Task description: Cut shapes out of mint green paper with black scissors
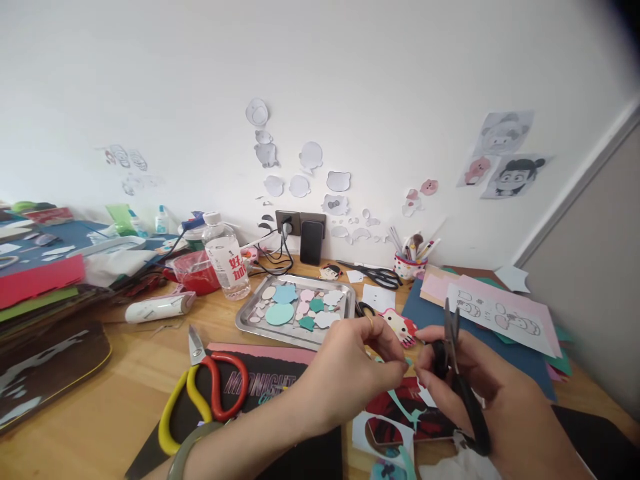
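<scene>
My right hand (pixel 500 383) grips a pair of black-handled scissors (pixel 453 327), blades pointing up and away from me. Left of it, my left hand (pixel 357 363) has thumb and fingertips pinched together; what they hold, if anything, is too small to make out. Below the fingers, a teal paper strip (pixel 406 408) lies over a dark red printed sheet (pixel 430 423). A white paper (pixel 357 433) with a round hole is near it. Just beyond my hands lies a cat-face paper cutout (pixel 400 327) with a red bow.
A metal tray (pixel 250 327) carries several paper shapes. Red-and-yellow-handled scissors (pixel 217 380) rest on a black sheet (pixel 320 460). A water bottle (pixel 225 257), a phone (pixel 311 243), more black scissors (pixel 375 273) and a pen cup (pixel 410 267) stand or lie farther back. Coloured paper (pixel 413 313) is stacked at right.
</scene>
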Motion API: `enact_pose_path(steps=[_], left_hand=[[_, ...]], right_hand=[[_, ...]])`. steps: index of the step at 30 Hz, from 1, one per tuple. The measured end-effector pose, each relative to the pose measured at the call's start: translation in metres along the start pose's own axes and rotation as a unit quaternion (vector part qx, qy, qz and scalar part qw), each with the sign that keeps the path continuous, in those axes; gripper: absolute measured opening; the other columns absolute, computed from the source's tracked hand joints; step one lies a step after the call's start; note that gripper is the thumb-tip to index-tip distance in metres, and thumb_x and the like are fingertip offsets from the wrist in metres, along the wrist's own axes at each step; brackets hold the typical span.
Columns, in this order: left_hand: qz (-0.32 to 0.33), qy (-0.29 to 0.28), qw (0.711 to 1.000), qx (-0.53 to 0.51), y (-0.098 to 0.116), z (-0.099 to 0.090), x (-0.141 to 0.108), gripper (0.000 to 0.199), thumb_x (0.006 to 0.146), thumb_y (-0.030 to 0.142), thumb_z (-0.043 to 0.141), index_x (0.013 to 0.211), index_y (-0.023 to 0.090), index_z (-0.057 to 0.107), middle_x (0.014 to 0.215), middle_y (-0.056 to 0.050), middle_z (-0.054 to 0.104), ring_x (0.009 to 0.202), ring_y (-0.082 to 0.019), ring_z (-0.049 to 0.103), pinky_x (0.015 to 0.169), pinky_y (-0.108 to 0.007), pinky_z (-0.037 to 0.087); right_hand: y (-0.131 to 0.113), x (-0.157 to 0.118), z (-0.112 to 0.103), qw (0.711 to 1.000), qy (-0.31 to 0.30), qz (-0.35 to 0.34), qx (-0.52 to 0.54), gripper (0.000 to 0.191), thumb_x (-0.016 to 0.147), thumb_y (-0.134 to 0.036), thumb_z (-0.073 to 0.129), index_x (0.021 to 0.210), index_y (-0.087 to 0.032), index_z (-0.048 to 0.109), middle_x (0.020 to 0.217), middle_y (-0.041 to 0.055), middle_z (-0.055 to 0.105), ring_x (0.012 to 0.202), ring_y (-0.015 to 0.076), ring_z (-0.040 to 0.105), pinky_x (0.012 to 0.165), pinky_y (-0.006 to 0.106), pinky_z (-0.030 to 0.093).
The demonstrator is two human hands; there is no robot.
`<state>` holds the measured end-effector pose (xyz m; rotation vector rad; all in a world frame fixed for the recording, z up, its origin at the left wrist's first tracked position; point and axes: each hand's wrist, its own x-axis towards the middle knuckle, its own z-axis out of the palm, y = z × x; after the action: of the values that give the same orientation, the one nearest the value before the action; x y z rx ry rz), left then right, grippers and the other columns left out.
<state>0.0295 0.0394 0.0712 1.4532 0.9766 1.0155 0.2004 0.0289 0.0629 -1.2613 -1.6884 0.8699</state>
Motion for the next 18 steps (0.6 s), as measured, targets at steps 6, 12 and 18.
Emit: enact_pose_path(steps=[6,12,18], left_hand=[[-0.021,-0.027,0.999,-0.013,0.0008,0.0007,-0.0025,0.009,0.065,0.007,0.057,0.07,0.015,0.059,0.07,0.002,0.058,0.067,-0.009,0.051,0.06,-0.018,0.04],[-0.021,-0.026,0.998,-0.053,0.003,0.0018,-0.0003,0.009,0.065,0.007,0.062,0.07,0.014,0.059,0.07,0.002,0.059,0.066,-0.008,0.052,0.061,-0.018,0.041],[-0.059,-0.041,0.991,-0.117,0.0032,0.004,0.0025,0.013,0.064,0.017,0.072,0.071,0.012,0.062,0.065,0.001,0.059,0.059,-0.006,0.052,0.059,-0.018,0.041]], right_hand=[[0.0037,0.0014,0.0016,1.0,-0.008,-0.009,-0.01,0.027,0.075,-0.03,0.061,0.101,-0.025,0.055,0.085,0.0017,0.067,0.069,0.018,0.065,0.057,0.024,0.053],[0.0038,0.0028,-0.0007,0.998,-0.051,0.017,0.034,0.026,0.075,-0.028,0.061,0.1,-0.024,0.055,0.074,-0.0016,0.064,0.061,0.0159,0.062,0.054,0.024,0.054],[0.0105,0.0039,-0.0037,0.997,-0.017,0.007,0.069,0.027,0.074,-0.033,0.067,0.098,-0.024,0.057,0.072,-0.0025,0.063,0.059,0.0129,0.061,0.053,0.02,0.053]])
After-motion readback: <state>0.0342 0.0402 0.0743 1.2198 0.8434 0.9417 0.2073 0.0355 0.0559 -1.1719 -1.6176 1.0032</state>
